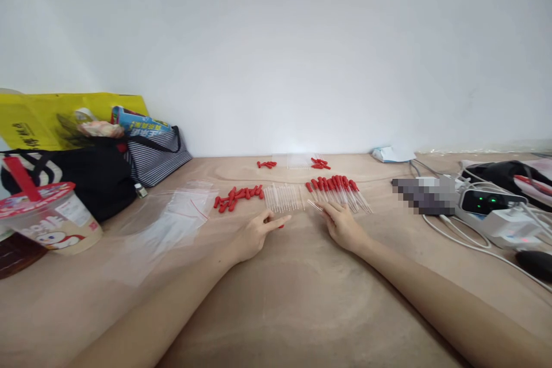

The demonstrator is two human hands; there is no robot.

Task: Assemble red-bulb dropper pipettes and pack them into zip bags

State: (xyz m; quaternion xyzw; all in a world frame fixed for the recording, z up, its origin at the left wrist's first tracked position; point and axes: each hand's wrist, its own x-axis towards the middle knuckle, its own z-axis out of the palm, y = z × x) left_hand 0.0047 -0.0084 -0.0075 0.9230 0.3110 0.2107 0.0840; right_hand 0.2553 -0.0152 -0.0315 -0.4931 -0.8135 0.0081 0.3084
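Your left hand [252, 237], half curled, pinned a small red rubber cap [281, 225], likely against rolling | your right hand [344, 224], spread, touched a thin clear tube [314, 205], grip unclear.

A single red rubber bulb [281, 225] was seen lying on the tabletop, touched by the fingertips of the left hand [252, 237]. A thin clear tube [314, 205] was laid slantwise, one end hidden under the right hand [342, 225]. Loose red bulbs [238, 195] were heaped to the left, bare tubes [284, 196] were ranged side by side, and capped droppers [338, 190] were fanned out.
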